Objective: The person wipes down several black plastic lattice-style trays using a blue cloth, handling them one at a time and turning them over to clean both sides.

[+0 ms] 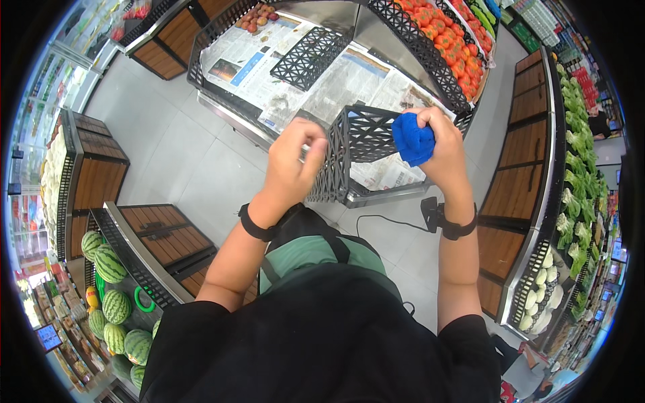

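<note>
A bunched blue cloth (414, 139) is gripped in my right hand (443, 143), over the right end of a black plastic lattice divider (347, 146). My left hand (298, 161) is at the left side of that divider, with its fingers curled; whether they grip the lattice is hidden. Under and beyond the divider, newspaper sheets (347, 83) line a metal-edged display stand (229, 113). Another black lattice piece (307, 58) lies on the newspaper farther off. A small pile of reddish round produce (256, 18) sits at the stand's far left corner.
Tomatoes (456, 53) fill a section at the upper right behind a black lattice border. Watermelons (117, 306) lie on a stand at the lower left. Leafy vegetables (574, 166) line a curved wooden counter (524, 146) on the right. A person (526, 370) is at the lower right.
</note>
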